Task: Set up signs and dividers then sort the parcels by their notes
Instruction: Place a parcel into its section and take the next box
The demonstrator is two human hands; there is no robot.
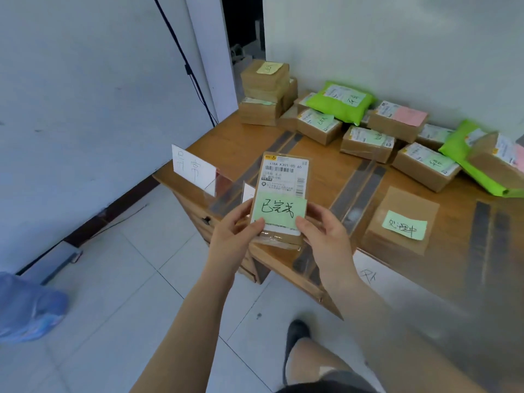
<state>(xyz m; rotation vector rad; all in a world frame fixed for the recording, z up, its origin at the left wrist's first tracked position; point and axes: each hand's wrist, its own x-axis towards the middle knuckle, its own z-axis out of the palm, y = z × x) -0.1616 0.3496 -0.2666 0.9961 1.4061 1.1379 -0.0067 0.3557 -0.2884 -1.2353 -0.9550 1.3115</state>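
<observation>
My left hand and right hand both grip a flat brown cardboard parcel bearing a green handwritten note. I hold it raised above the near corner of the wooden table, beside a white paper sign.

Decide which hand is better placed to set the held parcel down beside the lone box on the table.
Right hand, probably: it grips the parcel on the side nearer the lone box; the left hand would cross over.

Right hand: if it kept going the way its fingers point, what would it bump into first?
The right hand already grips the held parcel, so it meets that at once. Beyond it, probably the small clear sign stand; depth is unclear.
</observation>
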